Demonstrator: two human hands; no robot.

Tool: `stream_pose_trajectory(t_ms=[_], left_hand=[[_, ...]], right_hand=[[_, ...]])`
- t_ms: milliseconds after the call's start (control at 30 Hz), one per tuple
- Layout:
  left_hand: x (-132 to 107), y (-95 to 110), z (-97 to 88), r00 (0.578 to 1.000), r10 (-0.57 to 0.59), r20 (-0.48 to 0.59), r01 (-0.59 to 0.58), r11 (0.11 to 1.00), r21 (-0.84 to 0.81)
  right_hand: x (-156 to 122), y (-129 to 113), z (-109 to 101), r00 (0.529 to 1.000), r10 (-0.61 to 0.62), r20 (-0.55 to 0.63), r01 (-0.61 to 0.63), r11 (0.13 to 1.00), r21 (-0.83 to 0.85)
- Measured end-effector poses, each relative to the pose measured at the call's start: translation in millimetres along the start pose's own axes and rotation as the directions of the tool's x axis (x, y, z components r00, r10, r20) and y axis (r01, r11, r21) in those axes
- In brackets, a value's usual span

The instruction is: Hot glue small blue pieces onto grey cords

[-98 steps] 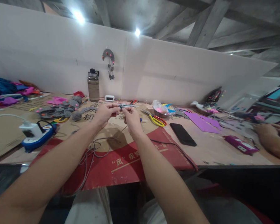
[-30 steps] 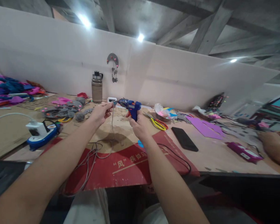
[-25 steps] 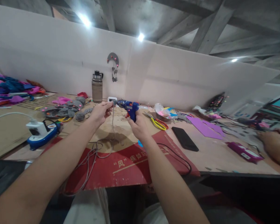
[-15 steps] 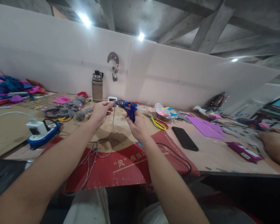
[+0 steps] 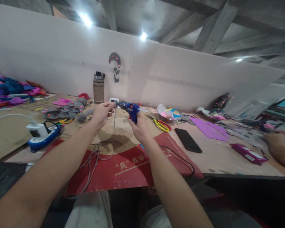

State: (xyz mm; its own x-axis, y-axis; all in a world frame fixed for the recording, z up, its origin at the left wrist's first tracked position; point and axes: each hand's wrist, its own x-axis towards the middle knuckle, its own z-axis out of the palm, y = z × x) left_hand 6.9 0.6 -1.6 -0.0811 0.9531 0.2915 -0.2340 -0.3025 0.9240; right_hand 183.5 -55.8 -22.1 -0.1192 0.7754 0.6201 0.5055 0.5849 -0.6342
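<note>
Above the counter [image 5: 216,150], my right grip [image 5: 139,129] clasps a glue gun [image 5: 132,110], nozzle at the cord [image 5: 115,122] pinched in my left grip [image 5: 101,113].

Left arm [image 5: 61,158] and right arm [image 5: 166,177] bare, stretched forward. Left hand [image 5: 102,112] raised, pinched tight. Right hand [image 5: 139,128] just beside it, lower, curled in tight fist. Hands close, not touching, both held up.

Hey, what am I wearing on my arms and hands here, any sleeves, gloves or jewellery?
Nothing shows on either side. The left hand and right hand are ungloved, with no ring visible. The left forearm and right forearm are bare down to the picture's lower edge: no sleeve, watch, bracelet or marking in view.
</note>
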Motion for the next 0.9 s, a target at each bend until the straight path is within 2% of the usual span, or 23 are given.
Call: stream_pose_trajectory(t_ms=[167, 333, 400, 500, 600, 633, 700, 767, 833, 900], left_hand=[[0.5, -1.6, 0.8, 1.0, 0.002, 0.002, -0.002, 1.0, 0.025], [1.4, -0.4, -0.2, 0.999, -0.023, -0.023, 0.022, 0.999, -0.027], [1.8, 0.4, -1.0, 0.999, -0.024, -0.039, 0.023, 0.999, -0.041], [1.7, 1.5, -1.4, 0.998, -0.024, -0.052, 0.021, 0.999, -0.046], [0.9, 2.1, -0.3, 0.998, -0.04, -0.058, 0.037, 0.998, -0.054], [0.6, 1.9, 0.3, 0.997, -0.046, -0.054, 0.043, 0.997, -0.057], [0.0, 1.1, 1.8, 0.998, -0.05, -0.039, 0.048, 0.998, -0.051], [-1.1, 0.1, 3.4, 0.999, -0.027, -0.033, 0.027, 1.0, -0.013], [-3.4, 0.0, 5.3, 0.998, 0.036, -0.049, -0.033, 0.998, 0.059], [-7.1, 1.5, 7.2, 0.99, 0.124, -0.069, -0.112, 0.98, 0.163]], right_hand=[[0.5, 0.7, 0.5, 1.0, 0.0, 0.002, 0.0, 1.0, -0.008], [0.4, -2.0, -1.5, 0.999, 0.038, 0.003, -0.038, 0.999, 0.008], [0.8, -2.3, -1.7, 0.997, 0.075, -0.008, -0.074, 0.994, 0.075], [3.0, 2.0, -0.7, 0.985, 0.175, -0.011, -0.163, 0.941, 0.297], [7.0, 14.5, -1.0, 0.938, 0.347, 0.014, -0.322, 0.854, 0.408], [8.3, 20.2, -1.9, 0.913, 0.408, 0.021, -0.388, 0.85, 0.357], [9.6, 32.4, -4.8, 0.867, 0.498, 0.024, -0.496, 0.856, 0.142], [8.6, 42.6, -8.8, 0.843, 0.538, 0.002, -0.536, 0.841, -0.075], [6.2, 47.0, -11.9, 0.841, 0.539, -0.05, -0.538, 0.824, -0.176], [4.6, 43.3, -11.6, 0.863, 0.479, -0.158, -0.504, 0.839, -0.207]])
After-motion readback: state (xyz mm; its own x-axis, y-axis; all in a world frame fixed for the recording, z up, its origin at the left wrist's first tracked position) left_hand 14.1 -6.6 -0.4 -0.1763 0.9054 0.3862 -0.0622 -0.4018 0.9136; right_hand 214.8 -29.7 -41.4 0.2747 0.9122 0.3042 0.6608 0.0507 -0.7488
